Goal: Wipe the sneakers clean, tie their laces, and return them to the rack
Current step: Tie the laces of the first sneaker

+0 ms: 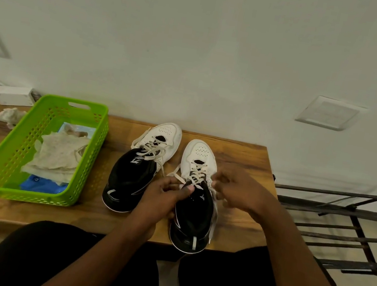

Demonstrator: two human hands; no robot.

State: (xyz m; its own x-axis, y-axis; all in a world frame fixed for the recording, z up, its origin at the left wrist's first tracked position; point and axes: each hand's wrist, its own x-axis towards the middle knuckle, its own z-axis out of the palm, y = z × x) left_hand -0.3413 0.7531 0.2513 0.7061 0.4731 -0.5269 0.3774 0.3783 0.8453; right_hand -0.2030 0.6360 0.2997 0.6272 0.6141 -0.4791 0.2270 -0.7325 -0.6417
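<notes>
Your left hand (163, 196) holds a narrow grip on one lace (176, 177) of the sneaker (200, 160) on the tabletop (243, 152). Your right hand (239, 189) seems to pinch lace at the eyelets. Draw both ends evenly taut — then cross them low, snug against the tongue.

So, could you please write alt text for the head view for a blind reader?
A person's left hand and right hand pinch the laces of the nearer sneaker on a wooden table, beside its mate and a green basket.
</notes>
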